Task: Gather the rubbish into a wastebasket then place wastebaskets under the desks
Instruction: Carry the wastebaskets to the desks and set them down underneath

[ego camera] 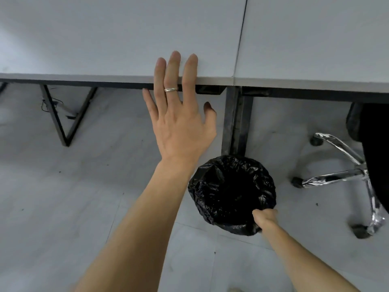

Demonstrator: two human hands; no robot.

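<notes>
Beside the desk leg (236,119), wastebasket (202,186) in pinch of right grip (265,218); left grip (181,123) spread at desk edge (84,77)

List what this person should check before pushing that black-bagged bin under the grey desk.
1. Right hand grips the rim of the round wastebasket lined with black plastic: ok.
2. Left hand open, fingers resting on the grey desktop edge: ok.
3. Path straight ahead clear: not ok, the black metal desk leg stands right behind the basket.
4. Chrome swivel-chair base apart from the basket: ok.
5. Rubbish inside: cannot tell, too dark.
</notes>
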